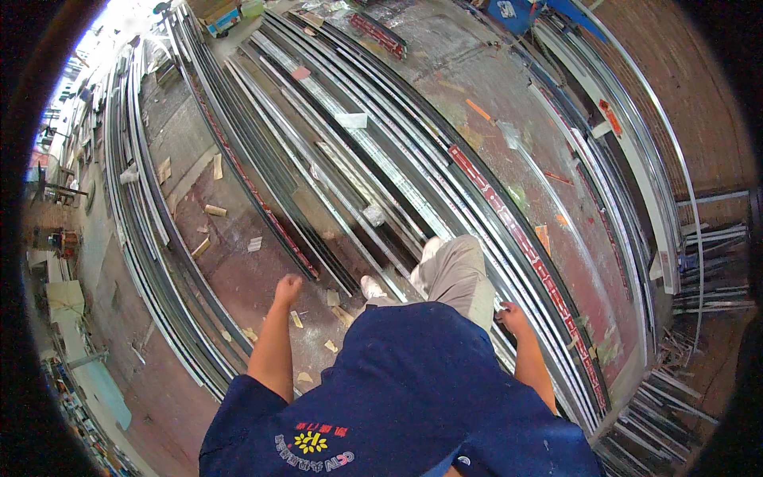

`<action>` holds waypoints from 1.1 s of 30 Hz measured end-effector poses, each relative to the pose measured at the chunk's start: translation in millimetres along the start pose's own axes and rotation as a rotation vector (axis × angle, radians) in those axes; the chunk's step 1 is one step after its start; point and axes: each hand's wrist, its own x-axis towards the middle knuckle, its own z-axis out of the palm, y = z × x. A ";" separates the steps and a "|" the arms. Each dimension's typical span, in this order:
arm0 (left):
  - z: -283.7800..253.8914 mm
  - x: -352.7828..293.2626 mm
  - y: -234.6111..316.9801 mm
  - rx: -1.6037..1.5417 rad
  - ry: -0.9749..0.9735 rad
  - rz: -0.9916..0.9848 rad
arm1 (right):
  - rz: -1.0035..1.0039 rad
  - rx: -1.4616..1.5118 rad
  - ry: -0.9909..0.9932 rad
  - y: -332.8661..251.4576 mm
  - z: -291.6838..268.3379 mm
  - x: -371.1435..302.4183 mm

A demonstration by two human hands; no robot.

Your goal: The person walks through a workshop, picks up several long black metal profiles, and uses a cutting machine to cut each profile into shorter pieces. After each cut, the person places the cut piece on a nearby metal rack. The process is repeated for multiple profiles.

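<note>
My left hand (288, 288) is held out to the left above the reddish floor, its fingers curled into a loose fist with nothing visible in them. Near it lies the end of a dark bundle of long metal profiles (306, 266) with red-and-white wrapping. My right hand (513, 318) hangs beside my right leg, over a row of long silvery profiles (520, 290). Its fingers look slightly bent and apart, with no held thing visible. My feet in light shoes (370, 287) are down among the profiles.
More long profiles (131, 222) lie in rows to the left. A red-and-white wrapped strip (509, 215) runs along the right side of the middle stack. Further right stands a rack of profiles (636, 183). Cardboard scraps (215, 211) and paper bits litter the floor.
</note>
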 end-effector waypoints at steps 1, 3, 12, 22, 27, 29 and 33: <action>4.3 -5.7 -22.4 -0.058 -0.004 -0.003 | 0.024 0.040 0.026 4.3 -3.5 13.1; 12.4 -14.7 -77.8 0.087 -0.034 -0.051 | -0.009 -0.012 -0.014 -28.3 -13.7 33.8; 86.9 -1.2 34.8 0.052 -0.257 -0.188 | -0.183 -0.186 -0.084 -127.0 -47.3 203.5; 40.7 128.6 296.6 0.080 -0.107 -0.039 | -0.166 -0.036 -0.252 -305.1 -149.3 318.7; 18.8 153.2 431.6 -0.118 0.094 0.072 | -0.198 -0.138 -0.192 -307.4 -212.4 375.4; 19.8 181.0 467.1 -0.103 0.044 0.103 | -0.354 -0.196 -0.074 -256.0 -232.0 419.0; 21.6 186.8 480.4 -0.031 -0.010 0.034 | -0.311 -0.150 -0.095 -283.7 -264.4 439.7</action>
